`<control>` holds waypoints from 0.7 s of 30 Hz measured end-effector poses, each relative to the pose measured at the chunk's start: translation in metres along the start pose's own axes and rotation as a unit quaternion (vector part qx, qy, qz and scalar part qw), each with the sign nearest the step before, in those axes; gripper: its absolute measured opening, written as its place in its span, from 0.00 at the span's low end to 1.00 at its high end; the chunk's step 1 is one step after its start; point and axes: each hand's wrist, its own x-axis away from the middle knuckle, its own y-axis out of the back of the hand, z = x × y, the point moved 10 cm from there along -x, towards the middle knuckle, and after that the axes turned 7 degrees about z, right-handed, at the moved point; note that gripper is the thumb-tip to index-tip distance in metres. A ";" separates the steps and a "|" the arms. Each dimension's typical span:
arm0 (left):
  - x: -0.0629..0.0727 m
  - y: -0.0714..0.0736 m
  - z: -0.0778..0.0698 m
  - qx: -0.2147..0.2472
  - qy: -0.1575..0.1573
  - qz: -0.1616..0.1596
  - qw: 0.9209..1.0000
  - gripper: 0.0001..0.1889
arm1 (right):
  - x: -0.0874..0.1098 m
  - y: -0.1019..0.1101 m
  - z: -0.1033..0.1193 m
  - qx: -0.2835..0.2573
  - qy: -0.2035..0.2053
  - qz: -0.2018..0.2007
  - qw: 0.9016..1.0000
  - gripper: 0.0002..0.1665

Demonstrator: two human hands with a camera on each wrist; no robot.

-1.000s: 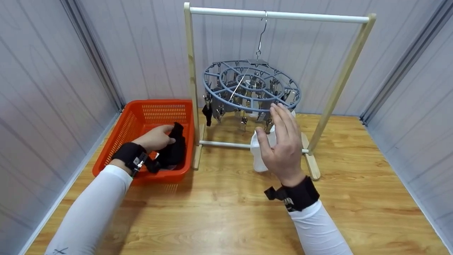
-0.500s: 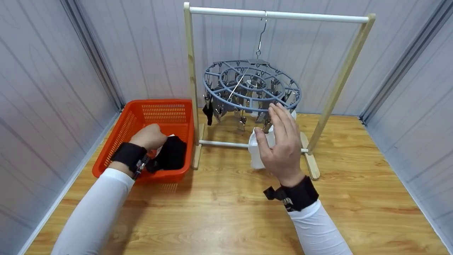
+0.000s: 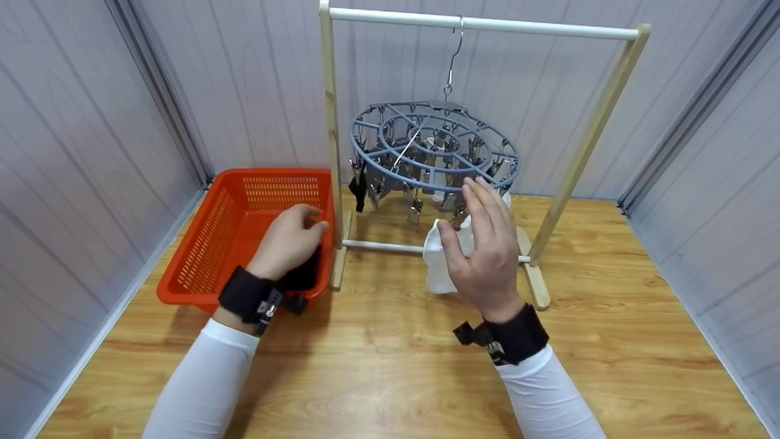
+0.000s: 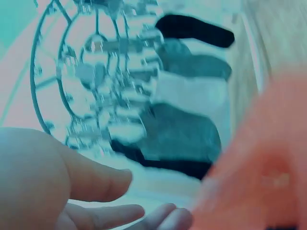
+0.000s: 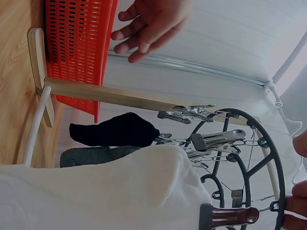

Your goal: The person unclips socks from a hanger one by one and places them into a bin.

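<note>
My left hand [image 3: 286, 241] is over the right side of the orange basket [image 3: 204, 250], fingers loosely bent and thumb apart, with nothing between them. Below it, partly hidden, lies black cloth [image 3: 301, 274]. A round grey clip hanger [image 5: 274, 148] hangs from a rack. At its near rim is my right hand [image 3: 487, 262], fingers mostly straight and fingertips touching the ring. A white sock [image 5: 105, 196] dangles from a brown-handled clip [image 5: 235, 216] close by. Farther round the hanger hang a black sock [image 5: 115, 130] and grey socks [image 4: 184, 134].
The rack's wooden left post [image 3: 332, 122] stands between the basket and the hanger. A white top bar [image 3: 390, 18] carries the hanger's hook, and a lower bar [image 3: 390, 246] runs near the wood-patterned floor [image 3: 378, 366]. Pale panel walls enclose three sides.
My left hand has come up from inside the basket and moved right, toward the basket's right rim. My right hand stays at the hanger's rim; the white sock has swung slightly left.
</note>
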 end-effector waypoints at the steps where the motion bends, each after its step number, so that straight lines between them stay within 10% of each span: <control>1: 0.002 -0.002 -0.006 0.008 -0.011 -0.008 1.000 0.24 | 0.000 0.000 0.000 -0.002 0.002 -0.001 1.000 0.33; 6: 0.011 -0.017 -0.029 0.043 -0.053 -0.022 0.997 0.21 | 0.000 0.002 0.000 -0.009 0.007 0.002 1.000 0.33; 21: 0.014 -0.082 -0.060 0.090 -0.090 0.087 0.988 0.27 | 0.001 0.000 0.006 -0.014 0.022 0.017 1.000 0.36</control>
